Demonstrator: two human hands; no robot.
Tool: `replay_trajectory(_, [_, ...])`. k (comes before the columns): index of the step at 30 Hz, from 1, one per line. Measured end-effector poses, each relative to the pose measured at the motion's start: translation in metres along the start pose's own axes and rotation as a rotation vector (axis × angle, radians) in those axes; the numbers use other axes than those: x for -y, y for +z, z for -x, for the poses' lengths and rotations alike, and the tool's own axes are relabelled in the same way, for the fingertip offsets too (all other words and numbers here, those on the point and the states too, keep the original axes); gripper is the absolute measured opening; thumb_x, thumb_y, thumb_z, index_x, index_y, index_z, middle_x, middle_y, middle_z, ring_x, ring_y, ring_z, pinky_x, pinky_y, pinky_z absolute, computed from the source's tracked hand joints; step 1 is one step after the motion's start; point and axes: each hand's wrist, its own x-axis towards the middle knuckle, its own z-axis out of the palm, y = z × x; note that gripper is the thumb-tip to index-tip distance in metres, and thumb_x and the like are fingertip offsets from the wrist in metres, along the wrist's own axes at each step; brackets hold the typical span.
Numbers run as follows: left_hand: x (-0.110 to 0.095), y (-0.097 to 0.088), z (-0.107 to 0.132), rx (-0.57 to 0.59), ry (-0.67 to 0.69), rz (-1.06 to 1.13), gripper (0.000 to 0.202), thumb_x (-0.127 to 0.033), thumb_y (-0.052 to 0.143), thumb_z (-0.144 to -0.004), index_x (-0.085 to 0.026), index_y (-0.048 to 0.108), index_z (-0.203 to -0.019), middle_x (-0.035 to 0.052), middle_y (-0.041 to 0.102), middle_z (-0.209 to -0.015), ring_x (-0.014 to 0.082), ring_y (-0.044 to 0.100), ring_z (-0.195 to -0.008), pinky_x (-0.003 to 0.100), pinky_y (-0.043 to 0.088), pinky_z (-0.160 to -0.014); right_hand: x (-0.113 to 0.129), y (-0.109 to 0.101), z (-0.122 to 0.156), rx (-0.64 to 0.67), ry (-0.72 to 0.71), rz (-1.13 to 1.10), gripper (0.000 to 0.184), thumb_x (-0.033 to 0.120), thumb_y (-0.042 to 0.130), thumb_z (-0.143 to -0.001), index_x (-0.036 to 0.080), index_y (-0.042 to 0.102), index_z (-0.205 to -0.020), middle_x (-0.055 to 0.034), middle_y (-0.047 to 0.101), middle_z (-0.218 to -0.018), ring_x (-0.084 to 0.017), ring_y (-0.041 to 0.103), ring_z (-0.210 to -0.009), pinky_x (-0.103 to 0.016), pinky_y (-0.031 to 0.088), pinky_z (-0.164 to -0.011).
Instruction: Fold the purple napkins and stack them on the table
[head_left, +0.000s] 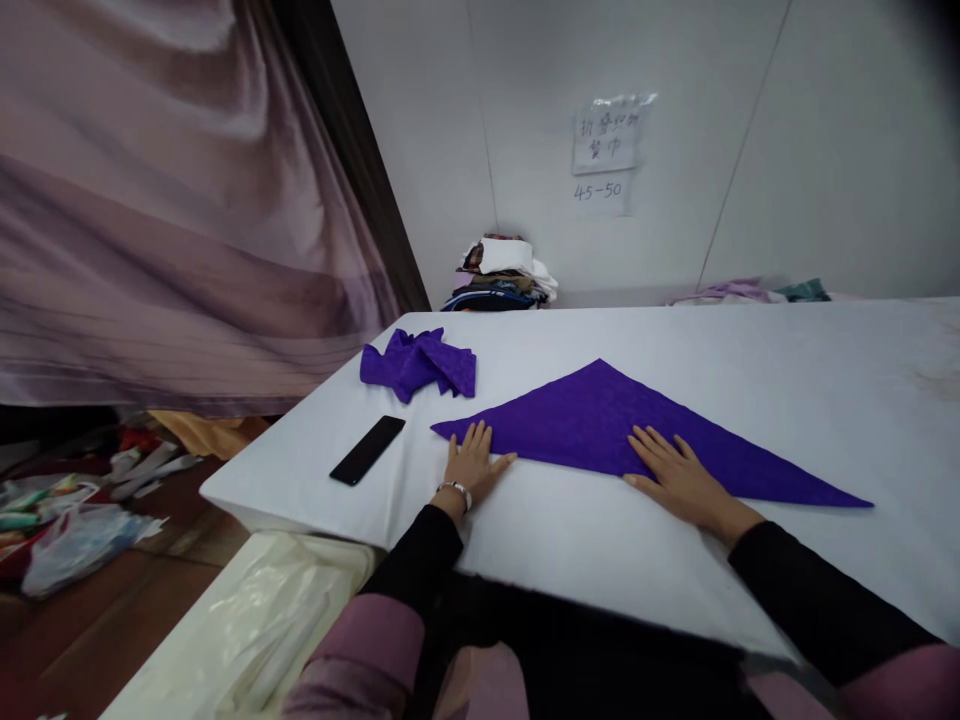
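Observation:
A purple cloth napkin (pixel 577 420) lies flat on the white-covered table (pixel 540 540), folded into a wide triangle. Its long edge faces me and its peak points away. My left hand (pixel 472 467) rests with fingers spread on the napkin near its left corner. Right of the middle, my right hand (pixel 679 475) lies flat on the cloth by the long edge, thumb apart from the other fingers. Neither hand grips anything. Behind and left of the triangle sits a second purple cloth (pixel 420 362), crumpled in a loose heap.
A black phone (pixel 367 450) lies near the table's left edge. Folded fabrics (pixel 502 275) are piled by the wall behind. A pale plastic-covered box (pixel 277 600) stands at lower left, beside bags (pixel 86 540) on the floor. A pink curtain (pixel 187 220) hangs left.

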Motion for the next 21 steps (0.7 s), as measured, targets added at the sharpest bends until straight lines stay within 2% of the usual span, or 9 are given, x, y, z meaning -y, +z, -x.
replay_trajectory(5, [0.018, 0.001, 0.002, 0.005, -0.122, -0.017, 0.079, -0.065, 0.016, -0.084, -0.011, 0.021, -0.142, 0.0112, 0.017, -0.151, 0.0254, 0.009, -0.139, 0.052, 0.01, -0.11, 0.0, 0.0, 0.0, -0.012, -0.005, 0.008, 0.072, 0.065, 0.025, -0.086, 0.023, 0.024, -0.144, -0.0071, 0.024, -0.148, -0.028, 0.016, -0.137, -0.053, 0.012, -0.11])
replay_trajectory(14, [0.036, 0.002, -0.002, -0.008, -0.306, -0.031, 0.082, -0.067, 0.014, -0.082, -0.012, 0.02, -0.143, 0.0114, 0.015, -0.151, 0.026, 0.009, -0.139, 0.053, 0.013, -0.109, 0.0, 0.002, -0.001, -0.005, 0.005, -0.01, 0.073, 0.067, 0.024, -0.085, 0.024, 0.023, -0.144, -0.0062, 0.024, -0.148, -0.029, 0.016, -0.136, -0.053, 0.012, -0.109])
replay_trajectory(21, [0.051, -0.002, -0.004, -0.036, -0.416, -0.064, 0.081, -0.065, 0.014, -0.082, -0.01, 0.025, -0.141, 0.0134, 0.021, -0.15, 0.0276, 0.015, -0.138, 0.053, 0.018, -0.108, 0.001, 0.0, -0.002, 0.01, 0.01, -0.026, 0.073, 0.066, 0.024, -0.085, 0.022, 0.023, -0.144, -0.0071, 0.023, -0.149, -0.028, 0.016, -0.137, -0.052, 0.011, -0.11])
